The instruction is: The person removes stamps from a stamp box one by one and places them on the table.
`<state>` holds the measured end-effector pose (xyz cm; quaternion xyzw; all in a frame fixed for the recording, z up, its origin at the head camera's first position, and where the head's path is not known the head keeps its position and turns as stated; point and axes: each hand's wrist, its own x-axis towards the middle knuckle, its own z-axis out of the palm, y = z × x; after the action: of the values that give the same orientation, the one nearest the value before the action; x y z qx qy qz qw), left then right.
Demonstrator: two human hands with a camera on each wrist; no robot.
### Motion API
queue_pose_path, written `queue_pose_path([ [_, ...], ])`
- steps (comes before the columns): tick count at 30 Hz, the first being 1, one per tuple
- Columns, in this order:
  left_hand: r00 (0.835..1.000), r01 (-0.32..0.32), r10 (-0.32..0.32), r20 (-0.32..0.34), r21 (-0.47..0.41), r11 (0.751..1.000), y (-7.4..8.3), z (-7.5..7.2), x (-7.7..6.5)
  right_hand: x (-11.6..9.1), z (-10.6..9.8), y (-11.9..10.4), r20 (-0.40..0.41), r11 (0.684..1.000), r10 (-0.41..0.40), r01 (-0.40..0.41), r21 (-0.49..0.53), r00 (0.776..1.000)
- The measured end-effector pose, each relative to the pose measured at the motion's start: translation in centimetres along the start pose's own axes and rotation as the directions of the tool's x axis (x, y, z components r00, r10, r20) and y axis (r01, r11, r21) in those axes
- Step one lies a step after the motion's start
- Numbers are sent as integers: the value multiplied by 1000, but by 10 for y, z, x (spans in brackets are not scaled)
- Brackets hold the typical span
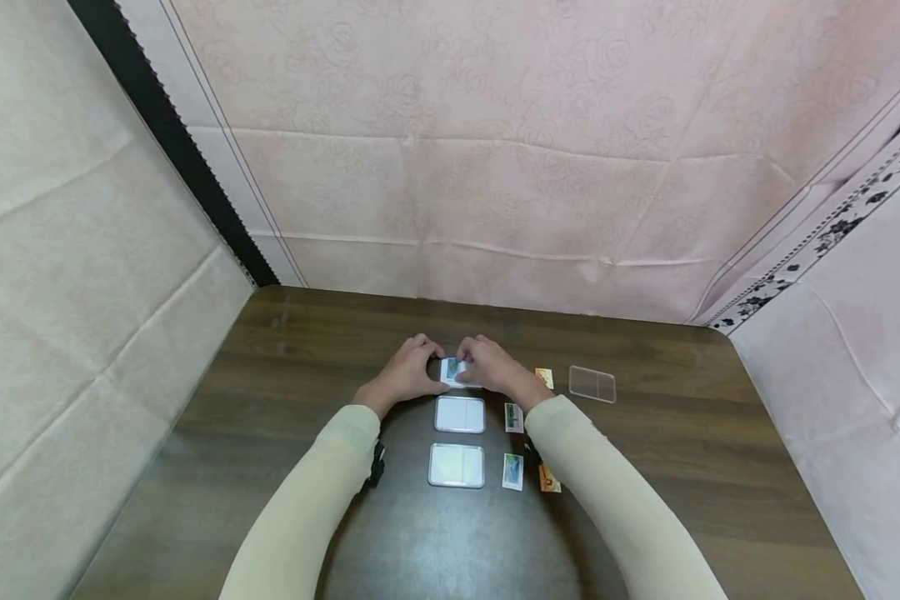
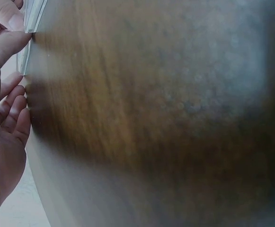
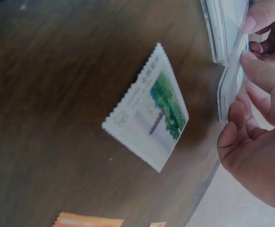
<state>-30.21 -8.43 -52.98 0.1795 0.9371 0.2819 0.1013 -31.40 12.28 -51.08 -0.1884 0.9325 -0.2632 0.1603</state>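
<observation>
At the far end of a row of clear plastic cases, my left hand (image 1: 408,371) holds the left side of the farthest case (image 1: 445,377), thumb at its near edge and fingers at its far edge. A bluish stamp (image 1: 453,367) lies over that case. My right hand (image 1: 495,367) reaches in from the right, with thumb and forefinger pinching around the stamp. In the right wrist view, its other fingers curl beside the case's edge (image 3: 225,97). Closer to me lie the middle case (image 1: 460,414) and the nearest case (image 1: 456,465), both pale inside.
Right of the cases lie a green-pictured stamp (image 1: 513,417), a blue-green stamp (image 1: 513,472), and two orange stamps, one far (image 1: 544,377) and one near (image 1: 549,479), partly behind the right arm. A clear plastic lid (image 1: 592,384) lies farther right on the wooden table (image 1: 285,467). Cloth hangs around.
</observation>
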Motion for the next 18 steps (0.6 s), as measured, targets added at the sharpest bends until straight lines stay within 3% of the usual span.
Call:
queue_pose_path([
  [13,1000,-11,11,-4,1,1000,-2,2,2,8,-8,7,38,978,-202,204,-48,979],
  [18,1000,7,-7,-8,-4,1000,-3,1,1,14,-11,5,107,973,-208,217,-82,972],
])
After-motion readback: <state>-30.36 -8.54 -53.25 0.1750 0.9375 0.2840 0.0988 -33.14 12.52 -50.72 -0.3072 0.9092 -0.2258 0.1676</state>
